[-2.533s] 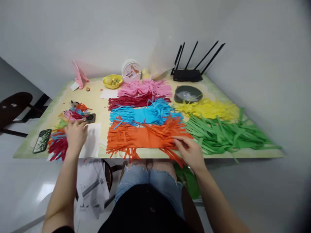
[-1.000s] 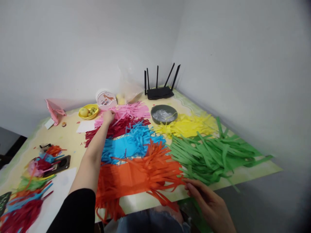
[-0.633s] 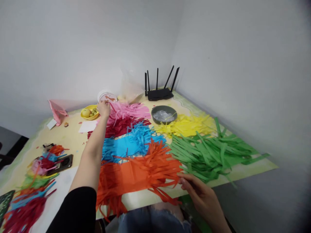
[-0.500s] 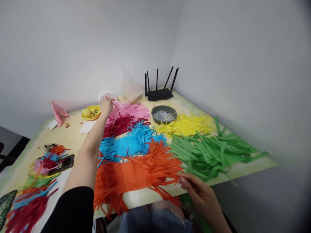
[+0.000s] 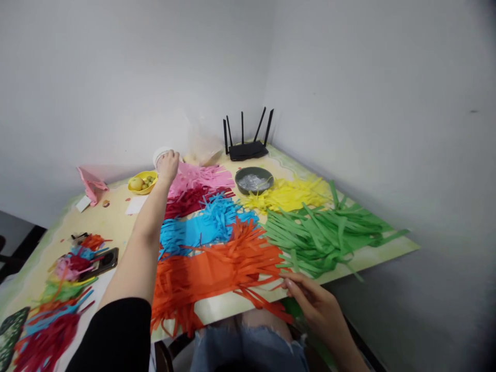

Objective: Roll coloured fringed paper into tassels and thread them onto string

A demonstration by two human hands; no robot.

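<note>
In the head view, the left hand point(image 5: 168, 165) is stretched far across the table point(image 5: 116, 222) to the far end of the pink paper strips point(image 5: 205, 177), just beside a white tub point(image 5: 159, 153). Its fingers are curled, but whether they hold a strip cannot be told. The right hand point(image 5: 314, 306) is at the near edge, fingers loose and open, tips touching the orange paper strips point(image 5: 217, 266), near the green strips point(image 5: 325, 232).

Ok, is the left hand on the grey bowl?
No, the left hand is at the far end of the pink strips by the white tub, with the grey bowl apart to its right.
</note>
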